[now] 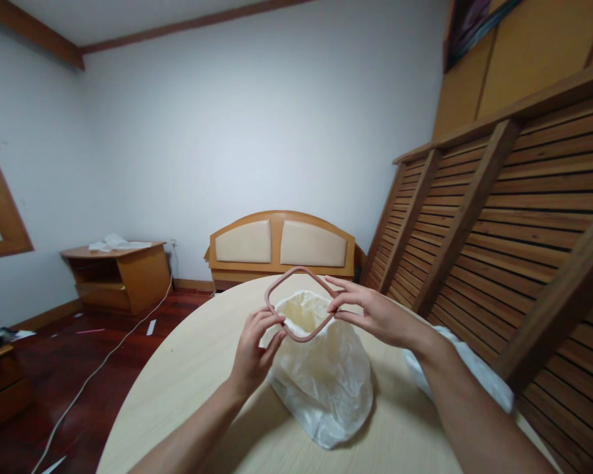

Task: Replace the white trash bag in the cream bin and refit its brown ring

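Note:
A brown, rounded-square ring frame (302,338) is held tilted over the mouth of a white, thin plastic bag (326,388). My left hand (257,345) pinches the frame's left lower side between thumb and fingers, close to the bag's rim. On the right, my right hand (375,315) grips the frame's right corner, with its index finger stretched out above. The bag stands open and upright on the round table, its creamy inside showing through the frame. Whether the fingers also hold the bag's edge, I cannot tell.
The round pale table (178,388) carries another white plastic bundle (467,368) at right, partly behind my forearm. Wooden slatted panels (514,217) lean close on the right. Beyond are a headboard (277,263), a low cabinet (138,276) and a cable (99,372) on the floor.

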`<state>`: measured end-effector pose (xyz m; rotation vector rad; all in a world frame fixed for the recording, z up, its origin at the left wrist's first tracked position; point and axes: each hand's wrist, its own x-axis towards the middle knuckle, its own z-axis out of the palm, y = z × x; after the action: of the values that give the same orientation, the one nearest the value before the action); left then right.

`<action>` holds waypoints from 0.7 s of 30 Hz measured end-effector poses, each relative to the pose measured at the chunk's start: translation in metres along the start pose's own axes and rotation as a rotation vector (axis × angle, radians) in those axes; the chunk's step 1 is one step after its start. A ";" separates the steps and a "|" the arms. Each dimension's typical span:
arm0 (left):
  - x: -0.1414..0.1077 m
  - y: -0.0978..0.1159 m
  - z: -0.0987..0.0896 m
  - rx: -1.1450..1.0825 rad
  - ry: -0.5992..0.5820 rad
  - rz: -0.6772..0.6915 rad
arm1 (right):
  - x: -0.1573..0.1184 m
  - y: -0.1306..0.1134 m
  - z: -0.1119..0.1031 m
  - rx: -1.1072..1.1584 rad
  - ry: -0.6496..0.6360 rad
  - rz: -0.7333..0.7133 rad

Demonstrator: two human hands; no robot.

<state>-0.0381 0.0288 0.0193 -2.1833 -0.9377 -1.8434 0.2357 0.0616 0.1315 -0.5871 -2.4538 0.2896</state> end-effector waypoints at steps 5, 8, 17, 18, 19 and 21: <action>0.007 0.005 -0.006 0.115 -0.015 0.111 | 0.002 -0.005 0.002 -0.003 0.000 0.009; 0.008 0.008 -0.006 0.175 -0.030 0.165 | 0.002 -0.005 0.002 -0.009 -0.005 0.014; 0.005 0.012 -0.004 0.251 -0.045 0.195 | 0.003 -0.014 0.013 -0.110 0.049 0.043; 0.005 0.013 -0.003 0.263 -0.043 0.200 | 0.004 -0.017 0.016 -0.148 0.066 0.050; 0.005 0.014 -0.003 0.275 -0.039 0.206 | 0.005 -0.020 0.020 -0.188 0.086 0.053; 0.005 0.017 -0.003 0.289 -0.030 0.213 | 0.007 -0.024 0.027 -0.253 0.129 0.046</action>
<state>-0.0317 0.0159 0.0295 -2.0492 -0.8754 -1.4830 0.2067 0.0415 0.1216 -0.7456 -2.3701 -0.0425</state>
